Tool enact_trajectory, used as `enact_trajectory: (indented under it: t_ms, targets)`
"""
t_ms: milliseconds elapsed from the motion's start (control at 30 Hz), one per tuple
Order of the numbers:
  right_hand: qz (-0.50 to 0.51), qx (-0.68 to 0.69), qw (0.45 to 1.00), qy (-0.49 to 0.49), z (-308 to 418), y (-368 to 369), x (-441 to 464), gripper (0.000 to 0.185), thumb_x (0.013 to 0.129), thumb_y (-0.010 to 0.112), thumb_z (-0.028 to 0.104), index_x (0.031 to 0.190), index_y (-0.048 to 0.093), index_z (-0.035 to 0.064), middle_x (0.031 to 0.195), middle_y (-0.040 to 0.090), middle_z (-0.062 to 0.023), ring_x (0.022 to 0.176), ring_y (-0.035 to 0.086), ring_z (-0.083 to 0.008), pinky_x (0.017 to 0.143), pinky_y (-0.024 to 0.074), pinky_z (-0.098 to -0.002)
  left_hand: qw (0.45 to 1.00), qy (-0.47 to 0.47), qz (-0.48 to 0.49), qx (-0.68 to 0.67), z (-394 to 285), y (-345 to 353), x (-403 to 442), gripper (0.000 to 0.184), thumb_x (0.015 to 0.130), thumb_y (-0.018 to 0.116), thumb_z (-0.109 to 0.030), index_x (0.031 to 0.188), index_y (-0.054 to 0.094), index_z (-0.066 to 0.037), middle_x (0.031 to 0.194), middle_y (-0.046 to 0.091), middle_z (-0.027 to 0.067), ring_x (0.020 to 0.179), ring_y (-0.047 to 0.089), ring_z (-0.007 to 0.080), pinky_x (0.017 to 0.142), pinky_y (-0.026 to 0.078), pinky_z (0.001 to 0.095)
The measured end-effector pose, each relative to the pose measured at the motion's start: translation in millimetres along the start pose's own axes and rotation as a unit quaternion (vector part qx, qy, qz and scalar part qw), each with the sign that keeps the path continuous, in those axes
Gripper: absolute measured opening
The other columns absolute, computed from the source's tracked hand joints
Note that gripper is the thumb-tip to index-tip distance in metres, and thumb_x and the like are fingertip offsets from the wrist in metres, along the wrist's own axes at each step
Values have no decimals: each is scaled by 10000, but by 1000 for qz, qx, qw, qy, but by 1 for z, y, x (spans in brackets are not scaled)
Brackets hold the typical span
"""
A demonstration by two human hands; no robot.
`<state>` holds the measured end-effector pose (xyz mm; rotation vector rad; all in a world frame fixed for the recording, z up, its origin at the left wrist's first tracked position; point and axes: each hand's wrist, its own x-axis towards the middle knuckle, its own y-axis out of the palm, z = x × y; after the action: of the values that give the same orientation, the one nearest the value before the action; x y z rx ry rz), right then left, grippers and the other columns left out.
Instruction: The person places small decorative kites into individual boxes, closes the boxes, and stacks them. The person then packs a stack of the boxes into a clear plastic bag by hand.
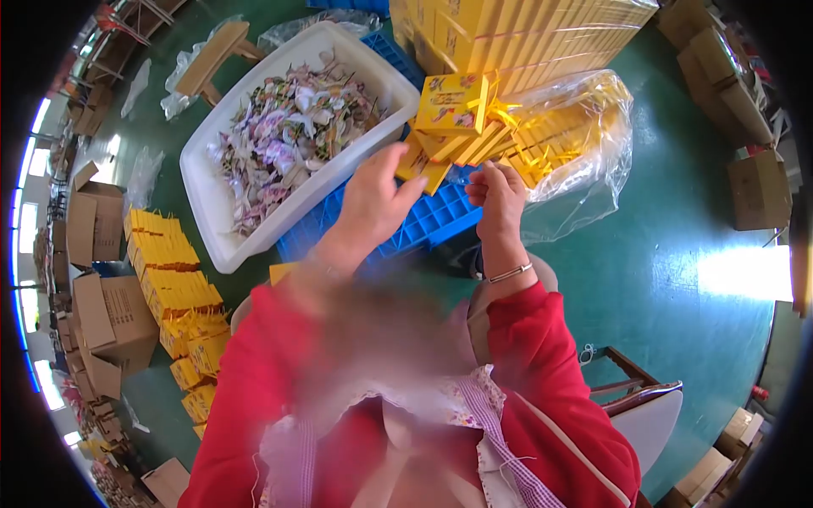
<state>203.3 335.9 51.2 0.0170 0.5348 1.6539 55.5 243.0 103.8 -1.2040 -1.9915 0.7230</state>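
Yellow printed boxes point(452, 104) with yellow ribbons lie in a loose pile on a blue plastic crate point(436, 212). My left hand point(373, 199) is at the near left edge of the pile, thumb and fingers apart, beside a flat yellow box point(424, 168). Just right of the pile is my right hand point(500, 193), its fingers curled together; what they hold, if anything, is too small to tell. A clear plastic bag point(584, 182) of yellow boxes lies beyond it. To the left, a white tub point(199, 199) holds many small wrapped pieces point(292, 127).
Tall stacks of yellow boxes point(525, 38) stand at the back. More yellow boxes point(174, 275) are lined up on the left, beside open cardboard cartons point(114, 322). A wooden stool point(216, 59) is behind the tub, and a chair point(648, 415) is at the lower right.
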Motion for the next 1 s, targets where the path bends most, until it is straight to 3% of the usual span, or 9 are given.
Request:
enact_trajectory:
  t_ms: [167,267,400,433,533,567,667,767,1000]
  targets:
    - [-28,-85,972,-219,-12,7,49,372,816,618,280,1018,544,-24,835,615,-112,791,599,-228,695,475,-292,998,-48,4,27,6,50,78,446,770,598,-265,1075,485,42,964,592,250,920,564,387,806,440,435]
    - [-21,-354,921,-160,4,17,50,476,780,634,385,1038,539,-2,855,624,-162,807,610,-296,704,472,-357,995,-103,-13,16,11,67,94,434,763,601,-259,1057,503,45,967,590,260,932,564,386,807,443,430]
    - [-50,-360,922,-136,14,31,50,500,747,643,437,992,548,11,848,624,-181,808,606,-332,726,464,-389,992,-116,-25,-29,8,70,94,411,755,611,-252,1026,527,45,943,597,246,906,574,372,790,452,417]
    - [-91,-343,914,-195,5,30,60,366,754,692,277,922,561,-20,730,609,-102,624,573,-158,579,455,-268,993,-104,-34,-40,10,70,91,410,752,616,-253,1021,531,45,934,598,241,897,578,364,787,456,410]
    - [-41,-101,983,-146,2,27,69,289,773,649,213,905,550,-24,770,617,-90,656,591,-183,598,465,-281,986,-93,-52,-125,8,67,71,422,731,650,-231,1027,526,43,924,599,218,853,587,344,770,463,409]
    - [-1,28,991,-130,4,22,68,198,766,628,107,890,557,-31,757,601,-51,594,546,-100,524,436,-220,980,-92,-60,-164,5,63,62,430,722,665,-220,1032,522,42,924,598,209,836,589,338,764,464,412]
    - [73,97,991,-50,36,16,40,198,753,625,85,906,558,-20,754,602,-54,546,530,-93,490,423,-209,962,-83,-93,-243,-24,20,28,505,685,709,-178,1092,495,32,1058,554,222,921,566,358,807,451,430]
    - [161,130,978,-25,47,18,-1,298,758,600,115,1013,535,-24,800,608,-72,541,550,-114,495,439,-215,984,116,-136,-3,-38,-28,-6,586,711,707,-173,1197,441,18,1206,466,255,1105,493,347,899,416,409]
    - [364,242,897,65,29,21,-85,436,854,490,363,1073,511,-14,1006,597,-139,900,590,-230,772,487,-347,983,136,-97,-80,-33,-94,-93,580,737,690,-192,1205,426,26,1276,401,278,1217,387,368,996,314,400]
